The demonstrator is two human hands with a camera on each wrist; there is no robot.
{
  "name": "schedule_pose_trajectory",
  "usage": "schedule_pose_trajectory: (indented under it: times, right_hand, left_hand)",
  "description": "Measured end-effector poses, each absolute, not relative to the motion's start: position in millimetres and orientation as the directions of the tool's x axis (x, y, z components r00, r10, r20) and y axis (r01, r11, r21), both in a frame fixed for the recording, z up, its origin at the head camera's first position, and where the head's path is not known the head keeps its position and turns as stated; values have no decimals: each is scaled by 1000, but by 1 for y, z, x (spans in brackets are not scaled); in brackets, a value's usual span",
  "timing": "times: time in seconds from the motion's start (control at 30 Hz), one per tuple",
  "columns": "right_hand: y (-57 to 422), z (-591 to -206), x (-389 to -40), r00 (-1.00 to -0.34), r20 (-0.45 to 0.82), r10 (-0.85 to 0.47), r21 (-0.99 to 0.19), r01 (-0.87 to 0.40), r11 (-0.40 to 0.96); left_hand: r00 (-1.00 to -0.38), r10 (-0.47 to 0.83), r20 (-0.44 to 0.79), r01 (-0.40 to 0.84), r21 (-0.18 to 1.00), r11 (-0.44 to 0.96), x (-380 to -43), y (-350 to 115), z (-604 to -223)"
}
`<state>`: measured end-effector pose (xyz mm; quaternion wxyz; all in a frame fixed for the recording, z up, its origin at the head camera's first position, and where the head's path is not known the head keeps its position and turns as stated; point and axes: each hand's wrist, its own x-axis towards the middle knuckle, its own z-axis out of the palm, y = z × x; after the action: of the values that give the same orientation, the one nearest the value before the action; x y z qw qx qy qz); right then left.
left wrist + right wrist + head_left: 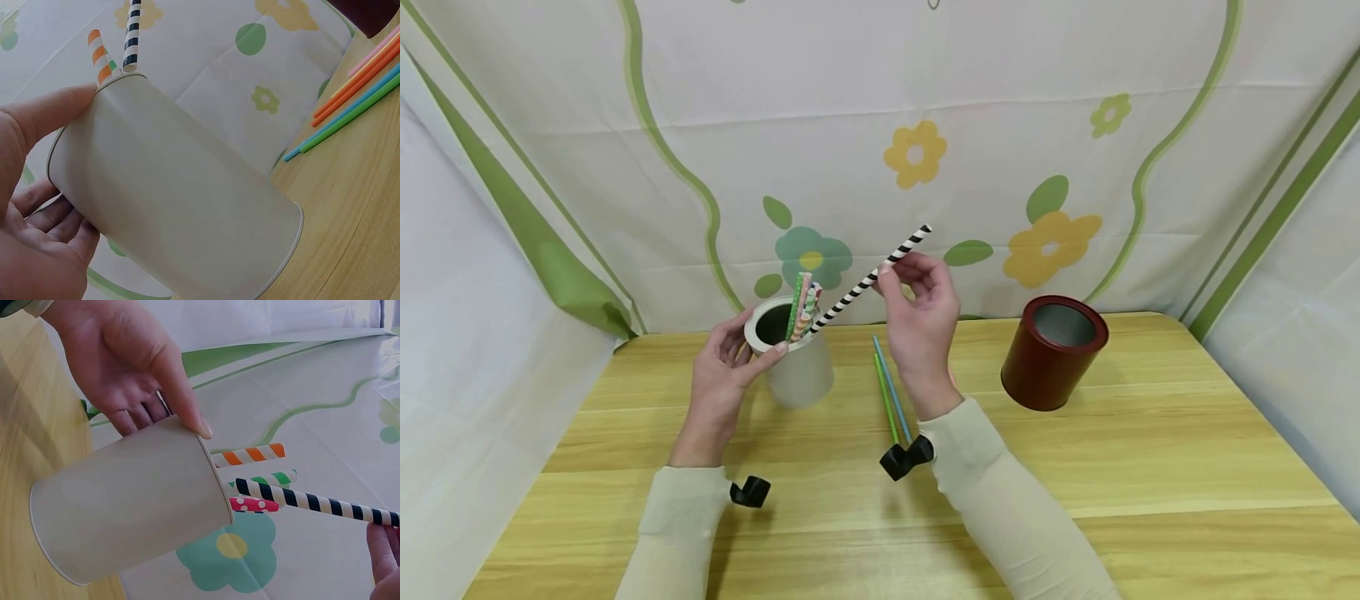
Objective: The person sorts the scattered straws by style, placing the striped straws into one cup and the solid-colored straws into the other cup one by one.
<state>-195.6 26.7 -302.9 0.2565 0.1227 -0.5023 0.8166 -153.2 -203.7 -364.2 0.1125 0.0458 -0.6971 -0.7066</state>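
My left hand (718, 379) steadies a white can (801, 375), thumb on its rim and the other fingers round its side. Several patterned paper straws stand in the can, among them a green dotted one (794, 307), an orange-striped one (253, 455) and a red dotted one (253, 504). Between thumb and fingertips, my right hand (925, 321) pinches a black-and-white striped straw (850, 298). That straw slants up to the right, its lower end close to the can's rim. In the right wrist view, this end lies just outside the opening, beside the other straws.
Right of my right hand stands a dark red can (1045, 367), its mouth facing up. Plain straws lie on the wooden table between the cans: a blue one (891, 387), a green one (350, 119), an orange one (356, 84) and others. A flower-patterned cloth (985, 83) hangs behind the table.
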Motion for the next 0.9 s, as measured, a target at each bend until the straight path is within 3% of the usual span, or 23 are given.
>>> schedule_pose_trajectory:
  times: [0.4, 0.9]
  right_hand:
    - [14, -310, -193, -862, 455, 224, -789, -507, -348]
    - [0, -331, -191, -895, 439, 83, -888, -446, -114]
  left_hand:
    - [-971, -219, 90, 94, 995, -10, -153, -204, -364]
    - [-973, -216, 86, 87, 996, 2, -153, -204, -365]
